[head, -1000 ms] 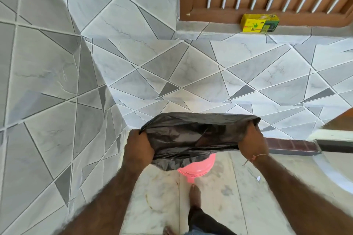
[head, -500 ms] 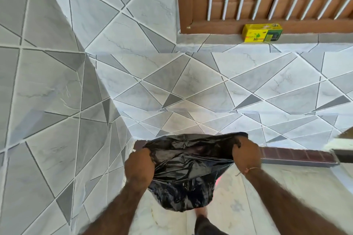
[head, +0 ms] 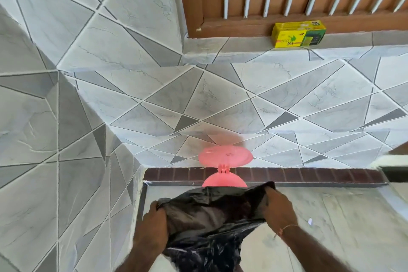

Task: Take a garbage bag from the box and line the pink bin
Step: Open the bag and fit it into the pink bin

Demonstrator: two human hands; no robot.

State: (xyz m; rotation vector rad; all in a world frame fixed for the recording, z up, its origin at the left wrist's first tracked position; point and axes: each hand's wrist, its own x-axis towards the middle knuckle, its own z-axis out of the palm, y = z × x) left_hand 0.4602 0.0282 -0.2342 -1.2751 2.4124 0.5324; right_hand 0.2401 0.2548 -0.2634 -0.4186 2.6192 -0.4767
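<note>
Black garbage bag (head: 207, 223) held up in front of the chest, mouth pulled wide and facing upward, body hanging crumpled and glossy toward the bottom edge of the view. Gripped at the left rim by the left hand (head: 154, 225), fingers curled tight around a bunch of plastic. Gripped at the right rim by the right hand (head: 278, 207), closed on the upper corner of the film, a thin thread band (head: 287, 227) around that wrist. Stretched between the two fists, upper edge sagging slightly in the middle.

Just beyond the bag, partly hidden by its top edge: the pink bin (head: 224, 181), standing on the pale floor (head: 342, 227) against the foot of the wall. Lid (head: 225, 155) flipped up on its hinge, round and leaning back against the tiles. Whether the bag touches the bin: cannot tell.

Behind the bin, a strip of dark brown skirting tiles (head: 309, 175) along the wall base. Above, grey and white wall tiles (head: 198, 99) in a triangle pattern, turning a corner at the left. Higher up, a tiled ledge (head: 242, 47) under a brown wooden window frame (head: 220, 28) with white bars. On that ledge, well apart from the bin and hands, the yellow and green box (head: 298, 33), lying on its long side.
</note>
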